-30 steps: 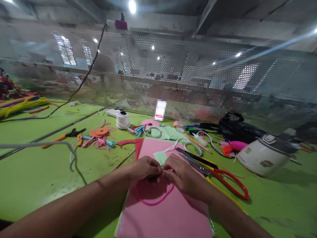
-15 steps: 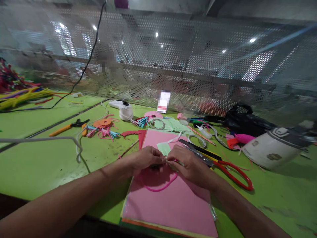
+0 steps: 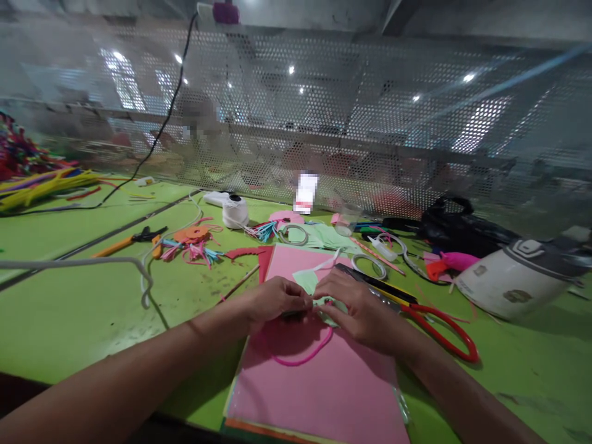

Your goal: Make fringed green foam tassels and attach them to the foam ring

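Note:
Close together over a pink sheet point(image 3: 324, 382), my two hands meet at the fingertips. My left hand point(image 3: 282, 299) is closed in a pinch; what lies between its fingertips is too small to make out. Curled over a small light green paper piece point(image 3: 333, 316), my right hand point(image 3: 349, 302) has thumb and fingers closed on it. A bright pink cord-like strip point(image 3: 300, 362) curves in a loop below both hands, its ends hidden beneath them. Another light green paper piece point(image 3: 306, 280) lies just beyond the fingertips.
Red-handled scissors point(image 3: 439, 330) lie beside my right forearm. Orange-handled pliers point(image 3: 132, 239), an orange paper flower point(image 3: 192, 233), a white thread spool point(image 3: 235, 213), tape rings point(image 3: 369, 266) and a white appliance point(image 3: 504, 277) stand around. A perforated screen point(image 3: 277, 111) closes the back.
My hands stay joined at nearly the same spot, with small finger movements. More of the green paper shows under my right hand. The view has shifted slightly.

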Available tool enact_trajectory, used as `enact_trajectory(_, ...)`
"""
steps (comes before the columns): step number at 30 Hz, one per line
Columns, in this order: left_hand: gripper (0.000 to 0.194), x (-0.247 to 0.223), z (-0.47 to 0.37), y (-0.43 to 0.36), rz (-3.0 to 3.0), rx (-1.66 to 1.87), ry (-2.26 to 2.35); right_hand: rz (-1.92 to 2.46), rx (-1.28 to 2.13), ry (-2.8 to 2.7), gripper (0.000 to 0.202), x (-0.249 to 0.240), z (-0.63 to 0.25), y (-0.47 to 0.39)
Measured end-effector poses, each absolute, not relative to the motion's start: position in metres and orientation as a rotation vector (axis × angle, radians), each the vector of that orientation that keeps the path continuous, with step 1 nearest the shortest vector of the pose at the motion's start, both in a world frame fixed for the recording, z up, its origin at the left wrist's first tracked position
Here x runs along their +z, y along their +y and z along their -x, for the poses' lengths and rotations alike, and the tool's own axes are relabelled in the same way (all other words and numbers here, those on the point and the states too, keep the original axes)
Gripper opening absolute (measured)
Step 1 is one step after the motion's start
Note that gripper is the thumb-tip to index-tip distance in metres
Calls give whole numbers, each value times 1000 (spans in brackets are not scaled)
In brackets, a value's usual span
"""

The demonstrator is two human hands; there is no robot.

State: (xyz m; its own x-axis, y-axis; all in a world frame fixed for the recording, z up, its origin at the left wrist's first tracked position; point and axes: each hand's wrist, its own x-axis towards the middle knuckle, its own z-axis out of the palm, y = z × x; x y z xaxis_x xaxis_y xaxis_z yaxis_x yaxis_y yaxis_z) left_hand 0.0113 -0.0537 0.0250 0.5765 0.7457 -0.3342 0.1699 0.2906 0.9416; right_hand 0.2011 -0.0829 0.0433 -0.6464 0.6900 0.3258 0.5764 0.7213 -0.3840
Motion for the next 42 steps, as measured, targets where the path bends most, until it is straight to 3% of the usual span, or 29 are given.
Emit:
enact_trajectory(16,15,23,-11,-53,-1318,455,958,823,-176,-2703,21,20,-197,-81)
enact_trajectory(36,11,23,-7,-57,-1481,389,981,808,-280,-2700,22,21,-191,-88)
enact_trajectory(42,19,21,-5,-58,-1481,402,951,829,-340,-2747,21,24,-189,-92)
